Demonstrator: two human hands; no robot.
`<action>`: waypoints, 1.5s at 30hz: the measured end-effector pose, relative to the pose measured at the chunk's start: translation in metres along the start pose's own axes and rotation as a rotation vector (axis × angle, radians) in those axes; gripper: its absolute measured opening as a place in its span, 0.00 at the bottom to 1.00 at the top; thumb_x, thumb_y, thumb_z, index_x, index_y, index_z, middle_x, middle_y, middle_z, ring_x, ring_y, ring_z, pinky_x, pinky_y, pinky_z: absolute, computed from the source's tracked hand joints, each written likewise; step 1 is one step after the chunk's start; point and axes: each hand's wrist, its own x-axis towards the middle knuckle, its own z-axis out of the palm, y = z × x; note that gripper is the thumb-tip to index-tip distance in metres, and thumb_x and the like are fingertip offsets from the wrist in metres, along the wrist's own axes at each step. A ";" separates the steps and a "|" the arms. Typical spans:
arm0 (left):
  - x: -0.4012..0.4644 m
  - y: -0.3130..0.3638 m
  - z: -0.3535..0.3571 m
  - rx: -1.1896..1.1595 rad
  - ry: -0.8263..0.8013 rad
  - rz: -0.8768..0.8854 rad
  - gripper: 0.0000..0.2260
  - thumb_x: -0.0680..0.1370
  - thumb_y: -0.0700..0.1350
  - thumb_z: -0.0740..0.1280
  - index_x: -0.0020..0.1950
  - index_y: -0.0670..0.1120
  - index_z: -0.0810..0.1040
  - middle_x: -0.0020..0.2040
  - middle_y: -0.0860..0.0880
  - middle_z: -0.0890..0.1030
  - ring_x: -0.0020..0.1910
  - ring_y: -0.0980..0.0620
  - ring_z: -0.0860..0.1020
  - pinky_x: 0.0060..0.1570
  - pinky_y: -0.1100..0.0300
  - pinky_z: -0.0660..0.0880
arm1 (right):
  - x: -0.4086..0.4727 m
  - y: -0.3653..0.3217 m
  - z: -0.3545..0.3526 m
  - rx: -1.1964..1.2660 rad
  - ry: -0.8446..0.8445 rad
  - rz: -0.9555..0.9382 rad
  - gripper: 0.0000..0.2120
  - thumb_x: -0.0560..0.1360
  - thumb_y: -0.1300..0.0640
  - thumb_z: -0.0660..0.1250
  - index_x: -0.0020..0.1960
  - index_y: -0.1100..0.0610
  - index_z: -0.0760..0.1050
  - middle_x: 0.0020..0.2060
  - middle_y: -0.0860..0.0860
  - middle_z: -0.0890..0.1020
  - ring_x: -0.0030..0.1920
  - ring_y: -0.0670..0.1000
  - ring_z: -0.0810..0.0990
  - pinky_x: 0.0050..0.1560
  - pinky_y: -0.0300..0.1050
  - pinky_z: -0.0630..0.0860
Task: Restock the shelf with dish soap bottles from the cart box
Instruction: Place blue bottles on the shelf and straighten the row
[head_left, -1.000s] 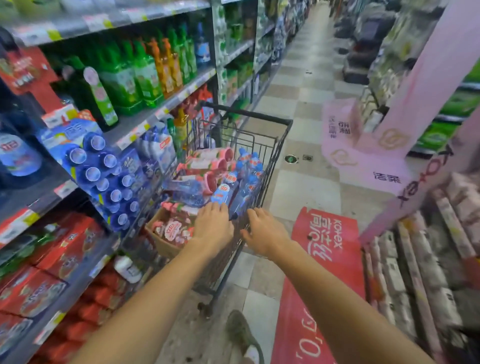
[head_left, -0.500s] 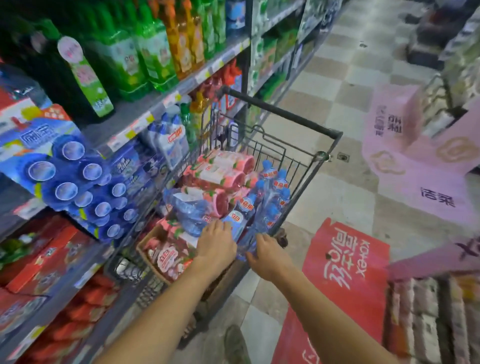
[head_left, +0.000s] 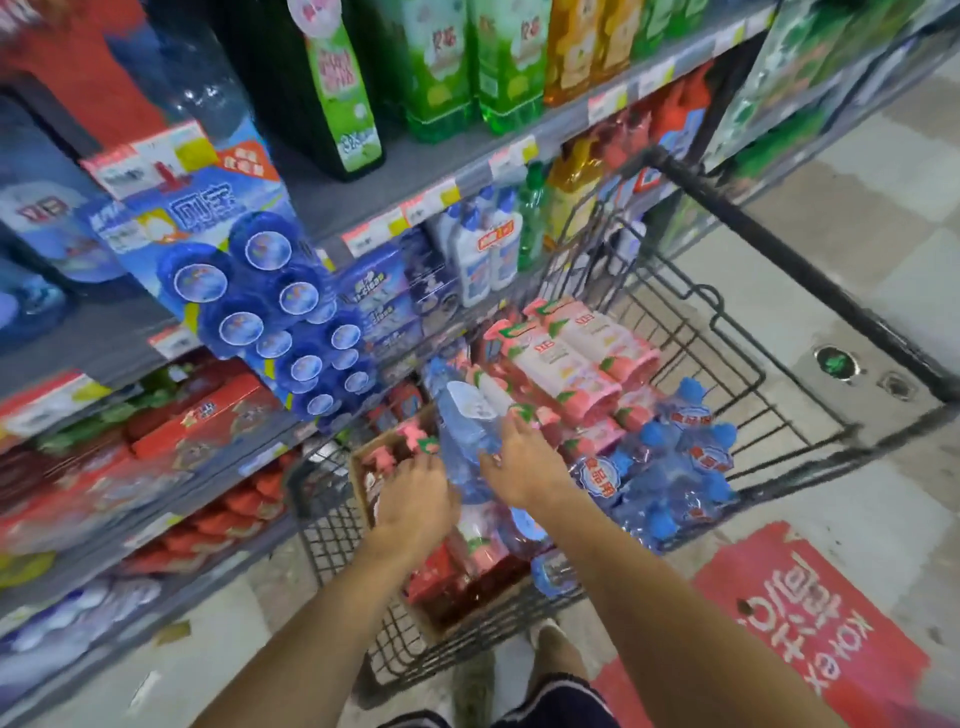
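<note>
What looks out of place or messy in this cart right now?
Crumpled blue plastic wrap lies loose over the pink bottles, between the left hand and right hand. The bottles lie on their sides, heaped unevenly. No spill shows.

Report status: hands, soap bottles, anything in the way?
Left hand and right hand both on the clear blue bottle in the cart. Grip unclear. Pink bottles crowd alongside.

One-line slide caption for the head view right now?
Both hands, left hand and right hand, reach into the wire cart, around a clear blue bottle among pink soap bottles beside the shelf.
</note>
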 end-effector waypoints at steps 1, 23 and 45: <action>0.003 0.000 0.000 -0.039 -0.026 -0.046 0.20 0.81 0.51 0.59 0.70 0.42 0.70 0.65 0.43 0.75 0.66 0.42 0.72 0.61 0.52 0.72 | 0.014 -0.006 -0.001 -0.021 -0.017 -0.024 0.25 0.82 0.49 0.59 0.72 0.64 0.62 0.69 0.61 0.69 0.69 0.61 0.68 0.64 0.53 0.68; 0.058 0.056 0.022 -1.331 -0.175 -0.827 0.08 0.72 0.48 0.76 0.42 0.48 0.79 0.41 0.49 0.83 0.35 0.54 0.80 0.38 0.58 0.79 | 0.142 -0.038 -0.003 -0.279 -0.259 0.010 0.40 0.76 0.42 0.66 0.75 0.67 0.58 0.68 0.62 0.72 0.66 0.61 0.74 0.61 0.51 0.75; -0.015 0.005 0.024 -2.163 0.017 -0.602 0.15 0.76 0.36 0.68 0.63 0.41 0.78 0.59 0.38 0.81 0.55 0.39 0.82 0.52 0.48 0.80 | 0.108 0.001 -0.031 0.805 -0.408 0.010 0.26 0.69 0.64 0.78 0.63 0.52 0.72 0.50 0.50 0.84 0.46 0.44 0.85 0.37 0.33 0.79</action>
